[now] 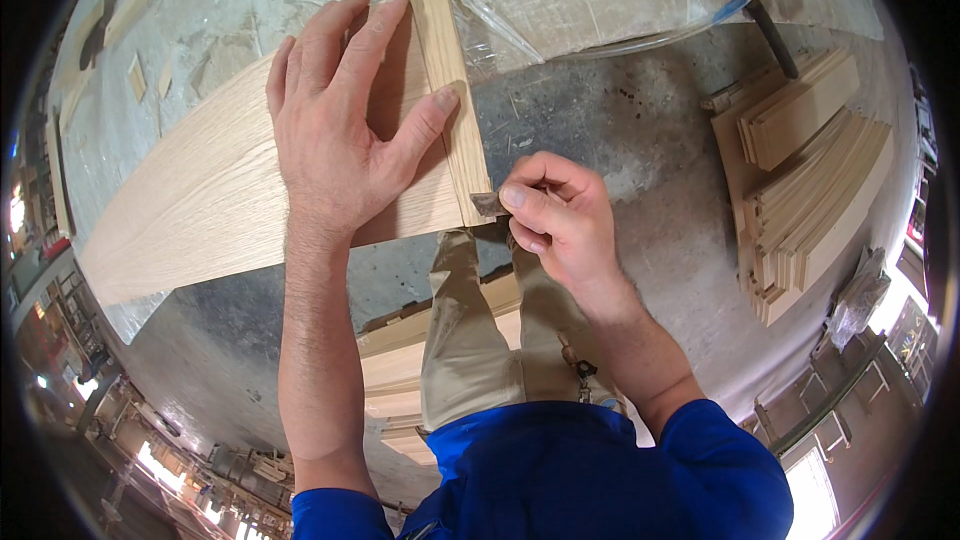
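Note:
A pale wooden board (205,175) with visible grain lies across the plastic-covered table. A narrow wooden strip (452,90) runs along its right end. Spread over the board is my left hand (345,125), its fingers apart and its thumb resting on the strip. My right hand (565,215) is closed, pinching a small dark flat piece (488,204) between thumb and fingers. That piece touches or nearly touches the strip's near corner. Its exact kind cannot be made out, since the fingers cover much of it.
Clear plastic sheeting (610,0) covers the table. Stacked wooden boards (815,210) stand to the right, and more planks (395,365) lie low beside my legs. A dark hose or bar (745,5) crosses the far right. Small wood offcuts (137,78) lie at the far left.

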Demonstrator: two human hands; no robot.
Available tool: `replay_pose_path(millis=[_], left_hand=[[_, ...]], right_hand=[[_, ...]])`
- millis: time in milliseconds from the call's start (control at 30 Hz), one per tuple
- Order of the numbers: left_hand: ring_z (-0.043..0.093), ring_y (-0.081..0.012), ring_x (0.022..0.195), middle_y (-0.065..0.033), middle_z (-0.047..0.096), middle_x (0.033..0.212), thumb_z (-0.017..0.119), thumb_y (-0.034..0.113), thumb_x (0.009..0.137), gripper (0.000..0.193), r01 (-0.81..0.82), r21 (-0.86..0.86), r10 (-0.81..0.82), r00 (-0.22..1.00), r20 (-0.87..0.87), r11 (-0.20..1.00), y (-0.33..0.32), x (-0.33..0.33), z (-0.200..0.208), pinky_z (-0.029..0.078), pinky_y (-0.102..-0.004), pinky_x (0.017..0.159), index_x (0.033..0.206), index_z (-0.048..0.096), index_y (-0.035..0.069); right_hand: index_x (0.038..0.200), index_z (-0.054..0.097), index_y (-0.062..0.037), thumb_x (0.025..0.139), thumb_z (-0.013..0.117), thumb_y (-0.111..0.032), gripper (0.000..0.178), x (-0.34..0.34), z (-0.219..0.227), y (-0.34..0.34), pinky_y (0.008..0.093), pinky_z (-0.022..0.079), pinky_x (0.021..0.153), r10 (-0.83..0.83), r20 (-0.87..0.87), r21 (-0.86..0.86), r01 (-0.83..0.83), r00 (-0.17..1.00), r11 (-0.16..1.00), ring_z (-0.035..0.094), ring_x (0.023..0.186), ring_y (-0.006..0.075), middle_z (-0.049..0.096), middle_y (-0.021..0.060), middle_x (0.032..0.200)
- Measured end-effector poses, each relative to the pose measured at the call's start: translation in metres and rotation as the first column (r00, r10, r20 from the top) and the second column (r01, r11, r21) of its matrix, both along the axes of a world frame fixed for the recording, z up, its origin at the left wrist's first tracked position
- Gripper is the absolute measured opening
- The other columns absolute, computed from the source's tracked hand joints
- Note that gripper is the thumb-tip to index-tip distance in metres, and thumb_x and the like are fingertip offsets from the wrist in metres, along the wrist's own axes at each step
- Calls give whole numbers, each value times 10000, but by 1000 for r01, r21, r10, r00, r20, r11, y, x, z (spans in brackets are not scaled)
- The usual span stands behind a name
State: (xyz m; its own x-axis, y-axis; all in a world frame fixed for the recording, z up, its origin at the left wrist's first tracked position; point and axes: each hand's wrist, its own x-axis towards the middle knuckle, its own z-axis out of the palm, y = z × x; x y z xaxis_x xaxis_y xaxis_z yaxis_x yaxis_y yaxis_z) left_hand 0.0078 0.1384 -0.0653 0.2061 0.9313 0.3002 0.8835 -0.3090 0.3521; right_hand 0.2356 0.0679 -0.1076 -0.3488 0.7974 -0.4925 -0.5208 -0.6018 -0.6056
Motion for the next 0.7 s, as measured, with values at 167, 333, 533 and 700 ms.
replay_pose_path(millis=[167, 333, 533, 700], left_hand=[[524, -335, 1387, -134, 578, 1489, 806, 471, 877, 695, -8, -6, 8, 1000, 5, 1000, 0, 2, 1, 341, -504, 1199, 1484, 635, 179], [523, -338, 1387, -134, 579, 1488, 807, 475, 874, 696, -13, -2, 13, 1000, 8, 1000, -1, 1, 1, 342, -501, 1198, 1481, 637, 180], [522, -338, 1388, -133, 578, 1489, 808, 474, 872, 700, -12, 4, 12, 1000, 12, 1000, -1, 0, -1, 341, -503, 1198, 1482, 636, 180], [520, -338, 1392, -132, 576, 1493, 810, 481, 867, 709, -14, -4, 14, 1000, 14, 1000, -1, 1, -1, 339, -505, 1202, 1485, 633, 181]], right_hand=[[1080, 647, -17, 1025, 712, -122, 136, 0, 5, 2, 199, 314, 454, -52, 7, -9, 52, 999, 999, 405, 612, 12, 504, -42, 767], [1114, 651, -9, 1082, 654, -209, 203, 14, 6, 18, 204, 337, 465, 53, 36, 48, -54, 998, 997, 396, 634, 6, 474, -55, 769], [1065, 702, 15, 1044, 707, -175, 192, 9, 13, 18, 200, 392, 545, 71, 210, 172, -108, 975, 979, 493, 692, 3, 587, -60, 805], [1092, 705, 14, 989, 765, -130, 187, 4, 11, 11, 171, 478, 715, 94, 268, 132, -133, 959, 982, 614, 826, 19, 715, -8, 925]])
